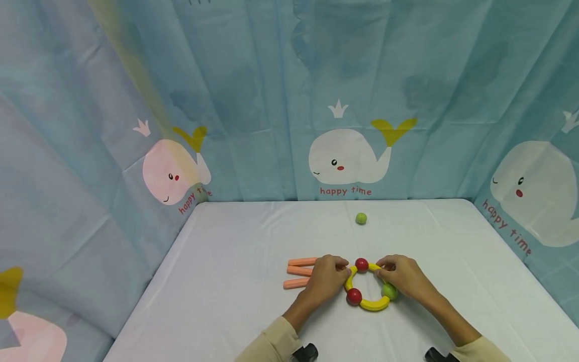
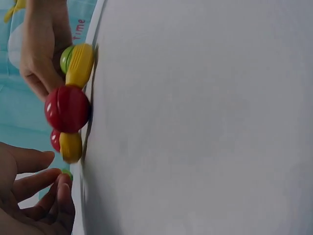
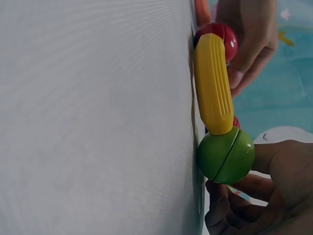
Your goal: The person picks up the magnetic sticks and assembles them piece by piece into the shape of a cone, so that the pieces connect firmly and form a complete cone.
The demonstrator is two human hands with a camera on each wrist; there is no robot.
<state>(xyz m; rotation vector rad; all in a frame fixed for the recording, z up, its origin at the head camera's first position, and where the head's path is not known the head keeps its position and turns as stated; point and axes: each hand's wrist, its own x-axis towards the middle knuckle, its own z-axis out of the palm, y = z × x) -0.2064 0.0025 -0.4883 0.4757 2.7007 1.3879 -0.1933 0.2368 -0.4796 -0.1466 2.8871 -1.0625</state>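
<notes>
A ring of yellow curved toy pieces (image 1: pixel 374 304) and grooved balls lies on the white table. Its balls are a red one at the far side (image 1: pixel 361 264), a red one at the near left (image 1: pixel 354 296) and a green ball (image 1: pixel 389 290) on the right. My right hand (image 1: pixel 402 275) pinches the far-right yellow curved piece (image 1: pixel 373 267); in the right wrist view the green ball (image 3: pixel 226 155) partly hides its fingers. By the left yellow curved piece (image 1: pixel 349 282) is my left hand (image 1: pixel 329 274), its thumb and fingers parted in the left wrist view.
Several orange sticks (image 1: pixel 296 270) lie left of the ring, partly behind my left hand. A small green ball (image 1: pixel 361 218) sits near the table's far edge. Blue curtains (image 1: pixel 253 125) with whale prints hang at the back and sides of the table (image 1: pixel 217 281).
</notes>
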